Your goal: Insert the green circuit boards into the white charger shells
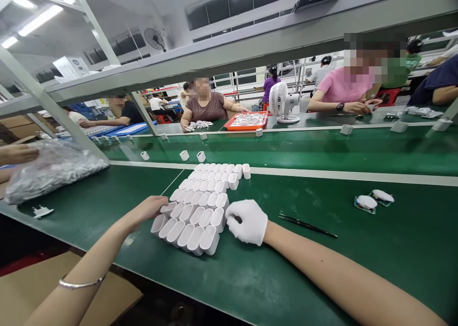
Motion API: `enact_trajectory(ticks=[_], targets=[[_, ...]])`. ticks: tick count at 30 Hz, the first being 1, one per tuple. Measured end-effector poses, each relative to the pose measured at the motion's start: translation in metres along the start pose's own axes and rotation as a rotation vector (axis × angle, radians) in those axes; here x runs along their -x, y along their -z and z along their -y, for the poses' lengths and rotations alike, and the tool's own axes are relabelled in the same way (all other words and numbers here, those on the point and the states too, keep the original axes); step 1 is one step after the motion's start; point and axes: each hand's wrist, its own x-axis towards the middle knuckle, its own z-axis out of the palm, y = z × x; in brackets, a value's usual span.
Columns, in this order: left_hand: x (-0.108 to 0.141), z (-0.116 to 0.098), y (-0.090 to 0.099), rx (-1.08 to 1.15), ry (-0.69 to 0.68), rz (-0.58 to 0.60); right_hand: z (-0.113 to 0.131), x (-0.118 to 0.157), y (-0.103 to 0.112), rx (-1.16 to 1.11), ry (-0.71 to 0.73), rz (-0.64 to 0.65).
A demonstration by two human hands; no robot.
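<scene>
Leftmost, the clear plastic bag (59,175) of white parts lies slumped beside another person's hand (19,154); if it were tugged, it could slide toward the loose white plug piece (43,212). The block of white housings (196,215) stands in close-set rows on the green bench (272,273), between the two hands. An uneven squeeze from the sides could buckle a row or tip a housing, and a push away could send the far row over the pale strip (304,173). Right of it, a careless forearm could knock the black tweezers (308,225).

The bare left hand (148,211) has its fingers bent at the block's left edge, seemingly touching a housing there; its fingertips are partly hidden, so I cannot tell whether it grips. The gloved right hand (248,222) is half curled, thumb and fingers rounding a small gap, against or just beside the right-hand ends of the rows; nothing shows in that gap, though whether the fingers pinch a housing cannot be told.
</scene>
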Motion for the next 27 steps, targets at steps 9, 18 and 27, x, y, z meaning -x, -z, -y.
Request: enact_trajectory(ticks=[9, 18, 27], targets=[[0.02, 0.011, 0.003, -0.086, -0.012, 0.054, 0.009, 0.0, -0.007, 0.189, 0.095, 0.156], [0.017, 0.021, -0.002, -0.045, 0.033, -0.04, 0.013, -0.003, -0.006, 0.189, 0.186, 0.222], [0.019, 0.015, -0.016, 0.29, 0.042, 0.087, 0.013, -0.004, -0.007, 0.192, 0.23, 0.248]])
